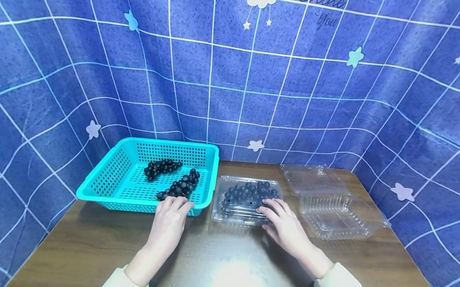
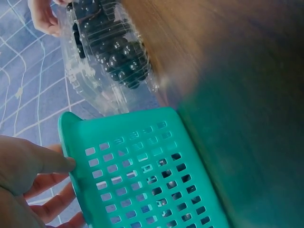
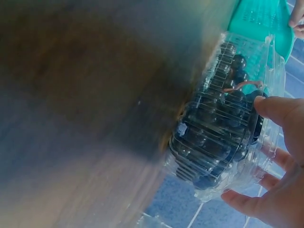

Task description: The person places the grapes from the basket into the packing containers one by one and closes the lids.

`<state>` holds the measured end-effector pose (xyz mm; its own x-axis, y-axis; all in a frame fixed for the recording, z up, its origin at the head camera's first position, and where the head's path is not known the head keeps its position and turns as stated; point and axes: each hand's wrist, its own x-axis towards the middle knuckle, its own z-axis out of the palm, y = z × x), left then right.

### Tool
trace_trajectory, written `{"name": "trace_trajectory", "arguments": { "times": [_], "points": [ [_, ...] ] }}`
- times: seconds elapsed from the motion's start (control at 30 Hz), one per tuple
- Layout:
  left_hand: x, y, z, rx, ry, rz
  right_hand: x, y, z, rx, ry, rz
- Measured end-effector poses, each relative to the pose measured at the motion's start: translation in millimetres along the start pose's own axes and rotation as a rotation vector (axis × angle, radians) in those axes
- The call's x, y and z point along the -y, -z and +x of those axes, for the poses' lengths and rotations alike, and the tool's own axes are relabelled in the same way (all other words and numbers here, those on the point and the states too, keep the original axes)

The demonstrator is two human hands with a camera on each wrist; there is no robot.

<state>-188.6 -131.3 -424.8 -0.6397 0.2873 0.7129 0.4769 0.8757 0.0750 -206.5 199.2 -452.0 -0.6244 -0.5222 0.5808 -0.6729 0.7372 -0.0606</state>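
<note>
Standing on the wooden table [image 1: 78, 248], a turquoise basket [image 1: 169, 142] is separated from an open clear container [image 1: 341, 219] by a lidded box [image 1: 246, 216]. The basket's near rim is touched by the left hand [image 1: 170, 219], fingers relaxed; the lidded box, by the right hand [image 1: 286, 228], fingers spread. Dark grapes [image 1: 162, 168] are held in both.

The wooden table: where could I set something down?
Bare tabletop lies between the left forearm and the right forearm, in front of the left half of the teal basket, and in front of the open clear box. Crowded: further back, where the grape-filled box stands between those two.
</note>
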Motion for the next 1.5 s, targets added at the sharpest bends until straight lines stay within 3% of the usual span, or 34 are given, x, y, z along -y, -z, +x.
{"name": "trace_trajectory", "arguments": {
  "times": [1.5],
  "points": [
    [-0.6,-1.0,0.1,0.010,0.000,0.014,-36.3,-15.4,39.2,0.005,-0.059,0.006]
  ]
}}
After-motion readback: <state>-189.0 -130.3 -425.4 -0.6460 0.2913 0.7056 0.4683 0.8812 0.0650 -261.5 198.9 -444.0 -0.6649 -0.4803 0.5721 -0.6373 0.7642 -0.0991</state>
